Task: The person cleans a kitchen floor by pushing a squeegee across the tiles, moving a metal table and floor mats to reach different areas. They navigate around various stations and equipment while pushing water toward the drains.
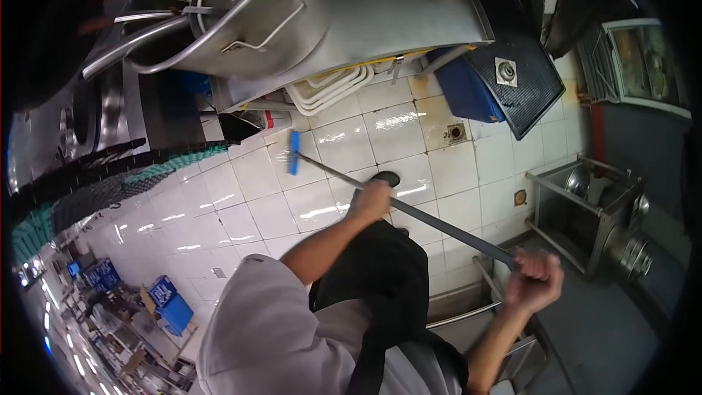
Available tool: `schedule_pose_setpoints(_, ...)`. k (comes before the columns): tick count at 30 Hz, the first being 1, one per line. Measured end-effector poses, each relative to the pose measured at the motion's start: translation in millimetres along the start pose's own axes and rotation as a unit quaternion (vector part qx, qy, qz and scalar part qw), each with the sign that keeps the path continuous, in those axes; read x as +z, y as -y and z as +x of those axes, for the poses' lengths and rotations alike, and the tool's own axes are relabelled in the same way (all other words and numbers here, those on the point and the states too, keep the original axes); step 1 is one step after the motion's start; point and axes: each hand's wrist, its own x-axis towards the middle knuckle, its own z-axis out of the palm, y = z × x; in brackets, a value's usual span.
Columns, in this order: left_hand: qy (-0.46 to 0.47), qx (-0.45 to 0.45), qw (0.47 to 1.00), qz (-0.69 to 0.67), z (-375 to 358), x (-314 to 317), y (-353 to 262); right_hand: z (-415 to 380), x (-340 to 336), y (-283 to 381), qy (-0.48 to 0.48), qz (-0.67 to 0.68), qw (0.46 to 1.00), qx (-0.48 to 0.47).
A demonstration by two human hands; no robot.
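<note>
Across the view runs a long-handled floor brush with a grey handle and a narrow blue head. Its head rests on the wet white floor tiles, below the steel counter. Partway down the handle, my left hand is closed around it. My right hand grips the handle's upper end at the right, fingers wrapped round it. A dark shoe shows just past my left hand.
A large steel pot stands on the steel counter. Underneath are white trays. A blue bin sits beside a black mat. The tiled floor has a drain. At right is a metal stand.
</note>
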Motion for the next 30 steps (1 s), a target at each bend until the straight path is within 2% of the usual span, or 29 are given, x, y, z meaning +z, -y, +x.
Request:
schedule_pose_setpoints(1,-0.002,0.002,1.000,0.011,-2,-23,23,-1,10,-33,-0.022,0.016,0.999,0.026)
schedule_pose_setpoints(2,0.002,-0.013,0.999,0.047,1,-43,42,-2,4,-64,0.031,0.067,0.996,0.054)
schedule_pose_setpoints(3,0.021,0.001,0.998,0.064,6,-47,68,-9,19,-88,0.042,0.052,0.997,0.039)
schedule_pose_setpoints(4,0.066,-0.031,0.994,0.086,9,-48,77,-14,17,-107,0.067,0.039,0.996,0.046)
schedule_pose_setpoints(6,0.052,-0.039,0.996,0.063,18,-23,82,-17,21,-107,0.047,-0.013,0.998,0.027)
schedule_pose_setpoints(8,0.055,-0.023,0.997,0.055,27,5,61,-13,-7,-84,0.048,0.002,0.998,0.044)
schedule_pose_setpoints(10,0.027,0.010,0.999,0.030,39,35,38,-15,-5,-53,0.066,-0.054,0.996,-0.005)
schedule_pose_setpoints(11,0.064,0.011,0.997,0.044,49,30,9,-14,-6,-33,0.062,-0.069,0.996,-0.014)
schedule_pose_setpoints(12,0.018,0.028,0.999,0.024,56,37,-13,-12,-4,-15,0.087,-0.083,0.992,-0.035)
schedule_pose_setpoints(15,0.030,0.009,0.998,-0.056,71,25,-70,-3,-8,32,0.174,-0.087,0.979,-0.060)
schedule_pose_setpoints(16,0.014,0.015,0.998,-0.052,68,16,-84,-2,-2,43,0.221,-0.083,0.969,-0.071)
schedule_pose_setpoints(19,-0.198,0.008,0.973,-0.118,46,1,-96,-11,22,57,0.325,-0.087,0.939,-0.074)
schedule_pose_setpoints(21,-0.304,-0.005,0.928,-0.214,19,-16,-88,-34,46,51,0.375,-0.087,0.921,-0.066)
schedule_pose_setpoints(24,-0.468,-0.060,0.855,-0.215,-11,-29,-54,-80,79,30,0.411,-0.108,0.903,-0.067)
schedule_pose_setpoints(27,-0.459,-0.037,0.868,-0.187,-36,-63,3,-124,97,-10,0.414,-0.093,0.902,-0.086)
schedule_pose_setpoints(30,-0.365,-0.014,0.922,-0.131,-51,-106,68,-170,120,-63,0.401,-0.110,0.901,-0.123)
